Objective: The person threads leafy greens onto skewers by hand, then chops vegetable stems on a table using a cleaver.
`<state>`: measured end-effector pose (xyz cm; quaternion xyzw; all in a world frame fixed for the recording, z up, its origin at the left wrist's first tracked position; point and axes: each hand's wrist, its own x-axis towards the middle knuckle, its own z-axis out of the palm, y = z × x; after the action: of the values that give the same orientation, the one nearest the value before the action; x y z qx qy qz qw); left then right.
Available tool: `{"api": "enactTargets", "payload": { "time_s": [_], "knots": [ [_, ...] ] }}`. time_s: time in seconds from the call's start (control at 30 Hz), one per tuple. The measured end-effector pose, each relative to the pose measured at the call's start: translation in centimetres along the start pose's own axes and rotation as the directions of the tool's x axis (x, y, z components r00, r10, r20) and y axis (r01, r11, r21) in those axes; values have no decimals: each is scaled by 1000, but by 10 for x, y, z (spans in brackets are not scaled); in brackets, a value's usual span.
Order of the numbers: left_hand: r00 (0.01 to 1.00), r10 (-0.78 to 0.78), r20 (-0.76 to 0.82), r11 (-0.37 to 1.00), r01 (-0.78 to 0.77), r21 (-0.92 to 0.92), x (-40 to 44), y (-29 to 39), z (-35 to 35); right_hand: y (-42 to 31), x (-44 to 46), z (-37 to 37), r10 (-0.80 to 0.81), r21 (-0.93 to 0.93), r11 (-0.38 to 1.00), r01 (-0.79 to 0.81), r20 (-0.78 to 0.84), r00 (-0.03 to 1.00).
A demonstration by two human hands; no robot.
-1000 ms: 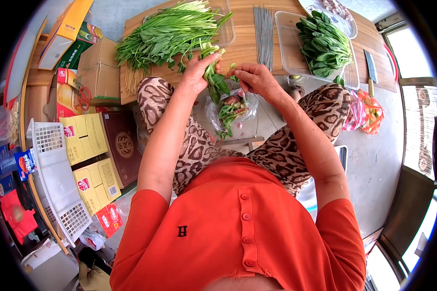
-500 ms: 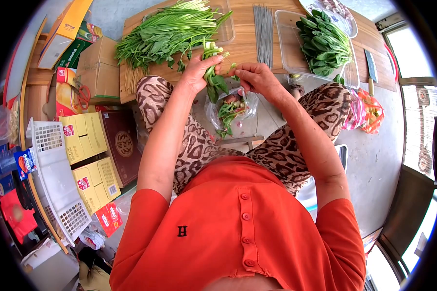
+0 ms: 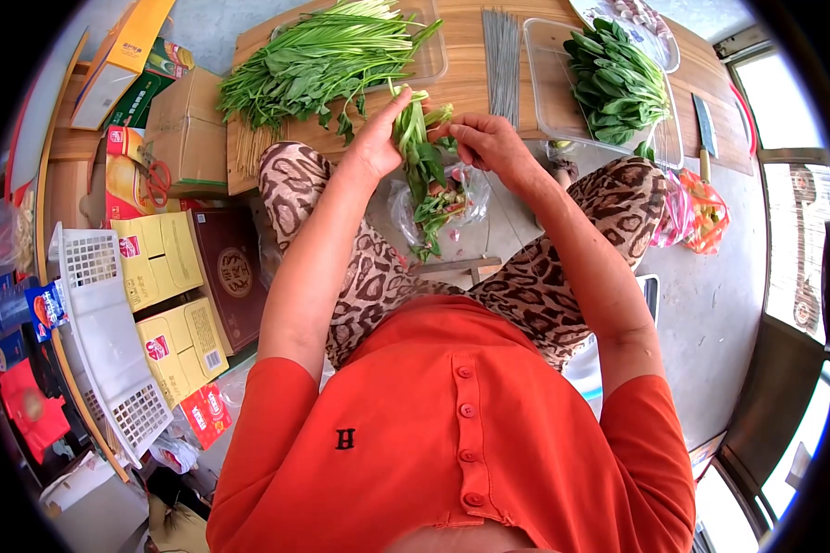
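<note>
A bunch of leafy greens (image 3: 419, 152) hangs upright over the gap between the knees, stem ends up. My left hand (image 3: 378, 138) holds it from the left, thumb raised along the stems. From the right, my right hand (image 3: 491, 143) pinches at the bunch's edge with thumb and forefinger; a pale green piece shows at the fingertips. Below lies a clear plastic bag (image 3: 475, 198) with leaf scraps in it. Behind my left hand, long-stemmed greens (image 3: 323, 69) overhang a clear tray. More dark greens (image 3: 618, 83) lie in a clear container (image 3: 551, 115) at the right.
The wooden table (image 3: 466, 69) also bears a bundle of thin grey sticks (image 3: 501, 64), a knife (image 3: 704, 129) and a plate (image 3: 659, 51). Colourful bags (image 3: 701, 217) rest on the floor at the right. Cardboard boxes (image 3: 186, 134) and a white basket (image 3: 111, 341) stand at the left.
My left hand has opened its grip somewhat, its thumb now pointing up. The greens have shifted slightly right and spread out, and my right hand has moved a little upward against them.
</note>
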<state>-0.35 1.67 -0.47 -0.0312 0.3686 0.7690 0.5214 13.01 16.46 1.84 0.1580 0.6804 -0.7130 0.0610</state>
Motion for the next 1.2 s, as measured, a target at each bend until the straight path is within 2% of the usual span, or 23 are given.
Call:
{"api": "enactTargets", "payload": {
  "time_s": [0.1,0.17,0.3,0.37,0.5,0.6,0.67,0.73,0.8,0.93,1.0,1.07,1.13,1.2],
  "knots": [
    [999,7,-35,999,-9,-40,9,-3,-13,1,0,1,-3,13,1000,3,-8,1000],
    [996,83,-37,996,-81,37,15,-4,-26,2,0,2,10,13,1000,-10,-14,1000],
    [991,112,-74,993,-107,58,13,-2,-24,1,0,2,-12,-24,1000,13,17,1000],
    [968,203,-144,974,-185,129,9,-4,-17,1,-1,3,-23,-43,999,25,34,999],
    [968,217,-124,969,-198,145,10,-3,-19,2,-1,3,-16,-35,999,17,25,1000],
    [973,192,-130,978,-179,104,14,2,-26,0,-1,3,-3,-23,1000,3,5,1000],
    [987,139,-84,990,-141,-18,15,8,-33,-3,-3,2,6,-8,1000,-6,-6,1000],
    [970,201,-138,979,-204,-8,13,5,-24,-5,-4,0,13,55,998,-10,-56,998],
    [949,306,-71,943,-292,161,9,2,-18,-2,-1,-1,-8,112,994,18,-89,996],
    [978,197,67,922,-208,327,-3,-10,-4,2,4,-2,-10,188,981,44,-178,984],
    [981,181,68,907,-193,373,-4,-15,1,5,6,-4,-17,156,987,41,-156,988],
    [971,183,156,870,-233,435,-3,-18,1,6,7,-4,-24,125,991,40,-128,991],
    [972,174,155,868,-226,441,-3,-19,3,3,5,0,-21,110,993,41,-177,984],
    [991,123,57,942,-134,306,-3,-19,5,6,7,-2,-28,103,993,48,-192,981]
  ]
}}
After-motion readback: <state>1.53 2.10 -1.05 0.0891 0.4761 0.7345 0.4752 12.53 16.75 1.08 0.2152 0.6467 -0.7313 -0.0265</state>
